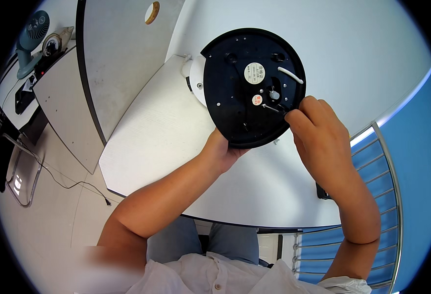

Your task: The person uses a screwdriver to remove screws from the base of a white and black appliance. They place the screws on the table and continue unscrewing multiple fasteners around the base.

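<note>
My left hand (224, 153) grips the lower edge of a round black appliance base (235, 117); its fingers are hidden behind. The base is tilted up with its underside facing me and carries two round stickers, several small screws and a short white cord (290, 74). A white part of the appliance (196, 84) shows at its left. My right hand (318, 130) is closed at the base's lower right edge, pinching a thin metal rod (273, 109) that looks like a screwdriver shaft. The rod's tip lies against or just over the underside, beside the red-printed sticker.
A white table (152, 142) lies under the appliance, with small metal bits (276, 141) on it. A black object (322, 192) is partly behind my right forearm. A grey partition (122, 54) stands left, a fan (33, 36) beyond it. Metal railings (396, 210) run along the right.
</note>
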Demonstrator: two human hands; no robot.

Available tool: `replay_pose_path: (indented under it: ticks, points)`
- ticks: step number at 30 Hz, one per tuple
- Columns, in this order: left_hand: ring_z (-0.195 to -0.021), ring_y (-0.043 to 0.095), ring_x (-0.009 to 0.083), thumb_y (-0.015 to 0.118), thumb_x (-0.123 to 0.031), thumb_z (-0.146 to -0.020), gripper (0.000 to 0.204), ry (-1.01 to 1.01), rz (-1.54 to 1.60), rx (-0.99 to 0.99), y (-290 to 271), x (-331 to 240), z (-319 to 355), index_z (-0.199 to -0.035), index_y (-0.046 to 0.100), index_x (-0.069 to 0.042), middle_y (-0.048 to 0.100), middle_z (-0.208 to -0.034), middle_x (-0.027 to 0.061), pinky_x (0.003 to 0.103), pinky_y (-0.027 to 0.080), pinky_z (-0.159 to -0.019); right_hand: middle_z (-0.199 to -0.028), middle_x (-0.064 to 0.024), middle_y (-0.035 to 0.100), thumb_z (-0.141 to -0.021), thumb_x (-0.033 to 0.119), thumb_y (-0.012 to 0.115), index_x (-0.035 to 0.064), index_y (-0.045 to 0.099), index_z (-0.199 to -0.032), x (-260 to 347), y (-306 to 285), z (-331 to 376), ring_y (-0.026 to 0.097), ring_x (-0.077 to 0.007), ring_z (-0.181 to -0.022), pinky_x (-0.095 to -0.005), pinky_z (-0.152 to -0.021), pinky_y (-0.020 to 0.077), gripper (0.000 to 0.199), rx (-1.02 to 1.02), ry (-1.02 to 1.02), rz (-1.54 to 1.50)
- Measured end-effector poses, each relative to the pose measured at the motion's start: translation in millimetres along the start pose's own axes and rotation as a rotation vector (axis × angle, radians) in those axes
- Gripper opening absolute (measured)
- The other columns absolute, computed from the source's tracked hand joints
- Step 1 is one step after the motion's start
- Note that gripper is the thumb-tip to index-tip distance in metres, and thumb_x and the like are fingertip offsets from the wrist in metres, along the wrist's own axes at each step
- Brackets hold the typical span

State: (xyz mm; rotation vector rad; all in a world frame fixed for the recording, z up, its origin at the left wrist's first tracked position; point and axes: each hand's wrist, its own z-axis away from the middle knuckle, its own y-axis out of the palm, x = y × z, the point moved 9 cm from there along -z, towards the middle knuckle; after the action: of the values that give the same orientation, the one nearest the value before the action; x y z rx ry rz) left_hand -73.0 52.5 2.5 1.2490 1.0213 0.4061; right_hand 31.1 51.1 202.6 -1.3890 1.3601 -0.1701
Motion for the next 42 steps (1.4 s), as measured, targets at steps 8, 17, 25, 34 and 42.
replay_pose_path:
  ticks: [8,17,25,34,42]
  points:
    - [-0.108,0.058,0.0181,0.06,-0.033,-0.09,0.047,-0.023,0.002,-0.012,-6,2,-2,-0.128,0.044,-0.009,0.056,-0.119,0.0064,0.032,0.05,-0.092,-0.073,-0.0049,0.052,-0.082,0.017,0.067,0.0069,0.054,-0.082,-23,18,3,0.057,-0.0231,-0.069,-0.0312,-0.054,0.0454,0.017,0.184,0.313,0.082]
    - [-0.107,0.059,0.0186,0.063,-0.033,-0.089,0.05,-0.013,-0.008,0.004,3,0,2,-0.129,0.043,-0.01,0.057,-0.119,0.0066,0.032,0.052,-0.09,-0.074,-0.0039,0.047,-0.067,0.008,0.067,0.0091,0.054,-0.078,10,-5,-6,0.049,-0.0201,-0.067,-0.0318,-0.051,0.041,0.018,-0.13,-0.104,0.143]
    - [-0.105,0.059,0.0174,0.064,-0.034,-0.088,0.05,-0.012,-0.016,-0.005,-2,1,-1,-0.128,0.045,-0.01,0.058,-0.118,0.0062,0.031,0.051,-0.09,-0.081,-0.0085,0.047,-0.062,-0.005,0.068,0.0051,0.055,-0.087,4,-1,5,0.048,-0.0241,-0.073,-0.0338,-0.058,0.0431,0.03,-0.231,-0.044,-0.057]
    - [-0.108,0.058,0.0182,0.062,-0.033,-0.089,0.049,-0.009,-0.026,0.006,1,1,0,-0.129,0.044,-0.009,0.057,-0.119,0.0065,0.033,0.051,-0.092,-0.083,-0.0109,0.047,-0.064,-0.006,0.068,0.0039,0.053,-0.087,7,-3,4,0.05,-0.0269,-0.073,-0.0351,-0.06,0.0444,0.029,-0.223,-0.065,-0.103]
    - [-0.109,0.059,0.0195,0.061,-0.033,-0.09,0.051,-0.014,-0.029,-0.01,1,0,0,-0.131,0.041,-0.009,0.057,-0.12,0.0076,0.033,0.051,-0.092,-0.081,-0.0096,0.049,-0.065,-0.003,0.072,0.0042,0.054,-0.085,4,-4,0,0.053,-0.0254,-0.07,-0.0358,-0.057,0.0436,0.027,-0.163,-0.004,-0.093]
